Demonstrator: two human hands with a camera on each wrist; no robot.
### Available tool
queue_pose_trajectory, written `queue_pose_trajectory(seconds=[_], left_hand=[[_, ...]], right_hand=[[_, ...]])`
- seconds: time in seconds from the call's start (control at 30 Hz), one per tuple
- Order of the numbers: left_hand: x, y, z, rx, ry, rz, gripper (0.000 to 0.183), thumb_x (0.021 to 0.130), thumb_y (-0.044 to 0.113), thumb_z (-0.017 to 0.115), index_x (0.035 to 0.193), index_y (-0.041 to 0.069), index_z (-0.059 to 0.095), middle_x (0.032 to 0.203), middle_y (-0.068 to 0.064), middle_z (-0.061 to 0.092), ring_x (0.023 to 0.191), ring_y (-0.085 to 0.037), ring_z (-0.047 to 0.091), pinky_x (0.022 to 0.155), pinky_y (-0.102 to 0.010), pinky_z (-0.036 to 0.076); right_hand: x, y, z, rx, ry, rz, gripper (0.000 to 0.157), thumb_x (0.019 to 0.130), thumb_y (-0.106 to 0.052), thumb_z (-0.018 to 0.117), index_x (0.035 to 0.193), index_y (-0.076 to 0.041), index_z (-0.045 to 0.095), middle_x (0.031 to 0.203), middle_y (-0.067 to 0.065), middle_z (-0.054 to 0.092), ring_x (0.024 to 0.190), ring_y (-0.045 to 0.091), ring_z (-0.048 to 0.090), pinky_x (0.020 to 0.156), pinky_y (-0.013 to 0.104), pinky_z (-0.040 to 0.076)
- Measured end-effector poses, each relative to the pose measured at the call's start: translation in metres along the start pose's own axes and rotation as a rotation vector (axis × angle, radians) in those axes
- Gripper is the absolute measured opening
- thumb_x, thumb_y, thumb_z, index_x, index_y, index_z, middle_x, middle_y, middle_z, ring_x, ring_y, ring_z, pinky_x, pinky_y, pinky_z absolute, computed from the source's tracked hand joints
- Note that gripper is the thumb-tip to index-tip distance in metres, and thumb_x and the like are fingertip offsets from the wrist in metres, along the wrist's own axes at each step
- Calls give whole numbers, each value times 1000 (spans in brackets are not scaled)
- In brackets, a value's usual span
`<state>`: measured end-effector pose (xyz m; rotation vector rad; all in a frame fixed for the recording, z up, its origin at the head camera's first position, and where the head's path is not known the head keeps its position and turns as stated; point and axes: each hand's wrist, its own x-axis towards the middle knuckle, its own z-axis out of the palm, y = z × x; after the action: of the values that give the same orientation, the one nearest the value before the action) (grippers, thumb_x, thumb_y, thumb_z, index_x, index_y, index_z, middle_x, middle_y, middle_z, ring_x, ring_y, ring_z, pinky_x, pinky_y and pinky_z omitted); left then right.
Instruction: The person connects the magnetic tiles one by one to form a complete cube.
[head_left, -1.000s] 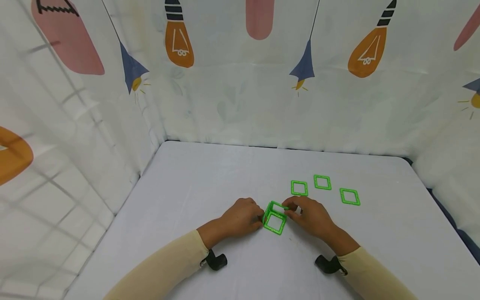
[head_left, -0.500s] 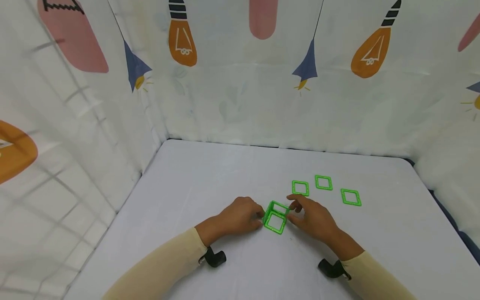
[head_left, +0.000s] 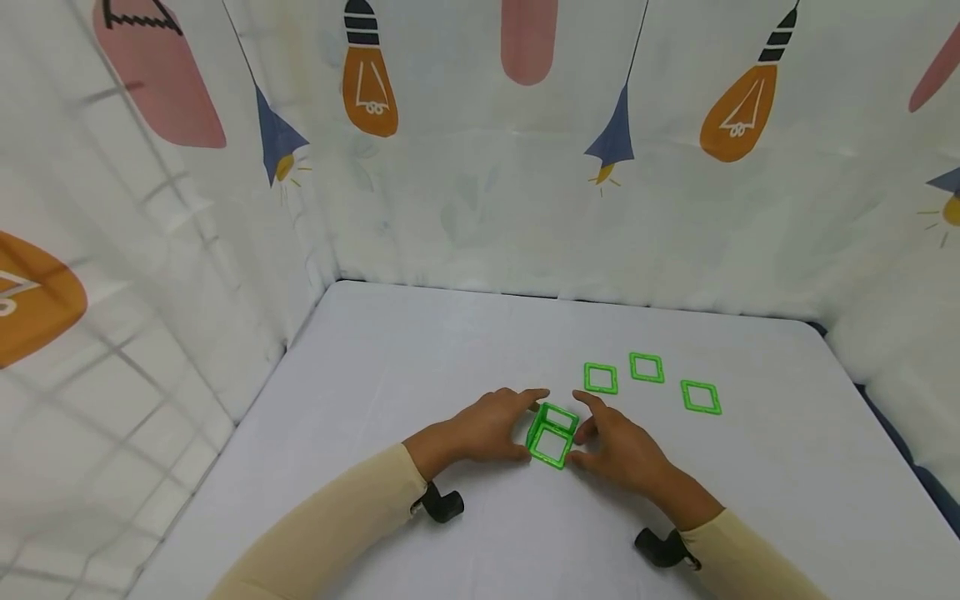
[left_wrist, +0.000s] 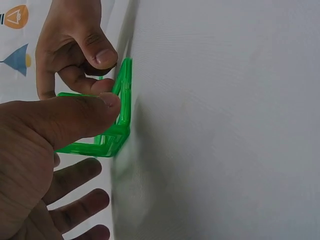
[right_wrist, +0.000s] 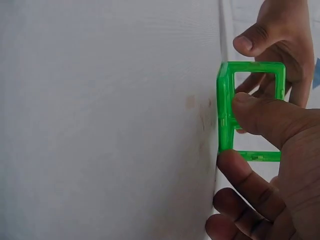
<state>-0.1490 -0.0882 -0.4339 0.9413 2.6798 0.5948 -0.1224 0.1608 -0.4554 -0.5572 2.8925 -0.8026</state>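
Note:
Green square magnetic tiles, open in the middle, are joined at their edges into a small boxy shape [head_left: 557, 428] on the table between the hands. At its left side is my left hand [head_left: 491, 427], thumb and forefinger spread apart. My right hand [head_left: 624, 448] is at its right side with loosely bent fingers; one fingertip seems to touch the tile edge. In the left wrist view the left thumb [left_wrist: 80, 117] covers part of the joined tiles [left_wrist: 126, 95]. The right thumb [right_wrist: 265, 112] overlaps them in the right wrist view. Whether either thumb presses on them I cannot tell.
Farther back to the right, three loose green square tiles lie flat: one nearest [head_left: 600, 390], one behind it [head_left: 647, 379] and one farther right [head_left: 703, 410]. White table cloth [head_left: 420, 350] surrounds them. A printed curtain [head_left: 480, 208] borders the table's back and sides.
My left fingers have opened from their hold on the joined tiles, the forefinger now stretched forward. My right hand has let go of the right edge and spread slightly.

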Motion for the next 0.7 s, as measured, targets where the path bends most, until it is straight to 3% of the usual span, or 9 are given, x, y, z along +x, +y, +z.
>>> queue_pose_trajectory(seconds=[0.27, 0.7], left_hand=[[-1, -2, 4, 36, 5, -18, 90, 82, 30, 88, 157, 18, 40, 131, 8, 63, 122, -17, 56, 101, -34, 47], [-6, -7, 2, 69, 30, -13, 83, 82, 31, 88, 152, 16, 47, 122, 9, 64, 120, -16, 55, 106, -35, 42]], right_hand=[[1, -1, 1, 34, -11, 0, 97, 77, -23, 92, 155, -10, 35, 91, -20, 64, 106, 16, 60, 96, 45, 48], [4, -2, -4, 42, -75, -76, 107, 76, -26, 93, 159, -11, 29, 107, -18, 66, 125, 21, 55, 107, 47, 42]])
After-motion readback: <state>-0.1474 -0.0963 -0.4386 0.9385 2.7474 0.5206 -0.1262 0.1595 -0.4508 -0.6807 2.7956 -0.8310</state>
